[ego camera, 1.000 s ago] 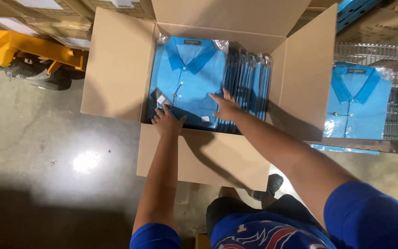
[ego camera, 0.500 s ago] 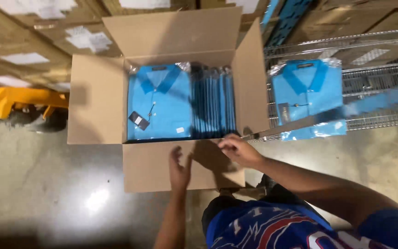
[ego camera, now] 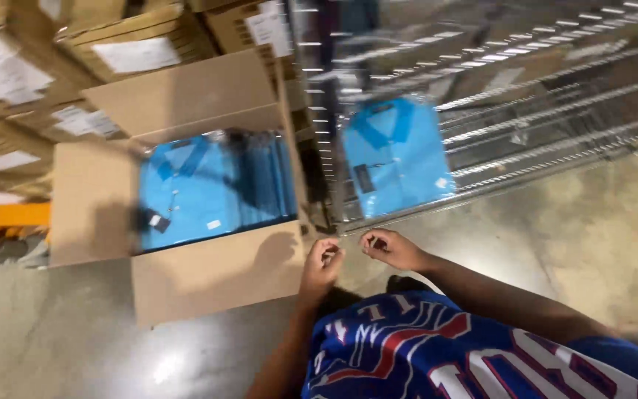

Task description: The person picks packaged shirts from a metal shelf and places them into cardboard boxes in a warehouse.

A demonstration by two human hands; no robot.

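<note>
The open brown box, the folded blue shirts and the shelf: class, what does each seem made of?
Open brown box: likely corrugated cardboard, matte, creased flaps.
Folded blue shirts: probably cloth in glossy clear plastic bags; they glint.
Wire shelf: apparently shiny metal, thin bright rods.

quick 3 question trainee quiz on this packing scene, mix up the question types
1. True or false: the left hand rests inside the cardboard box.
2. What lies on the wire shelf? A) bagged blue shirt B) tape roll C) shoes
3. What colour are the shirts in the box?

Key: 1 false, both it and the right hand are outside, by the box's near corner. 2 A, the bagged blue shirt. 3 Blue.
</note>
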